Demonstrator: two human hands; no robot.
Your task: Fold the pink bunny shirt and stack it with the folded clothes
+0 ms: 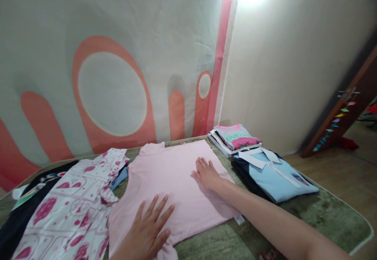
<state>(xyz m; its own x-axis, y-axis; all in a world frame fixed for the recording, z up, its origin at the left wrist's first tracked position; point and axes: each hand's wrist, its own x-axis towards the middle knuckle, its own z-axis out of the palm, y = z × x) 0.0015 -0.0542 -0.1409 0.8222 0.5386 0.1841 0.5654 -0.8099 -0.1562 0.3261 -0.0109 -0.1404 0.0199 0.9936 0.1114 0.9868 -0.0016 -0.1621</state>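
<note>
A pale pink shirt (167,177) lies spread flat on the table in front of me. My left hand (149,230) rests on its near edge, palm down with fingers spread. My right hand (207,173) lies flat on the shirt's right side, fingers stretched out toward the wall. Neither hand holds anything.
A white garment with pink hearts (70,205) lies left over dark clothes (17,220). At the back right sits a folded stack topped by a grey printed shirt (237,136), and nearer a folded light-blue collared shirt (273,173). The green table top (324,216) ends at the right. A patterned wall stands behind.
</note>
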